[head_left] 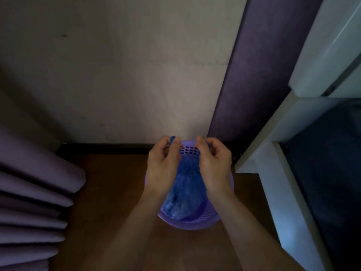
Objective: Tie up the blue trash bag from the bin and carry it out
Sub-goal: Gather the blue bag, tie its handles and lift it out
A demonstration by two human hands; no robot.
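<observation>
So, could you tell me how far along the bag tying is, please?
Done: the blue bag's mouth is gathered into a bunch. In hand: the left hand and right hand each pinch an end of it, apparently mid-knot. Left: finishing the tie, lifting it from the purple bin and carrying it out.

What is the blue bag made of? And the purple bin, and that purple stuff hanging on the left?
The blue trash bag looks like thin, slightly glossy plastic film: it crinkles and gathers into fine pleats between the left hand and right hand. The purple bin seems to be hard moulded plastic, with a smooth rim and neat punched holes. The curtain is probably matte cloth, hanging in soft folds.
</observation>
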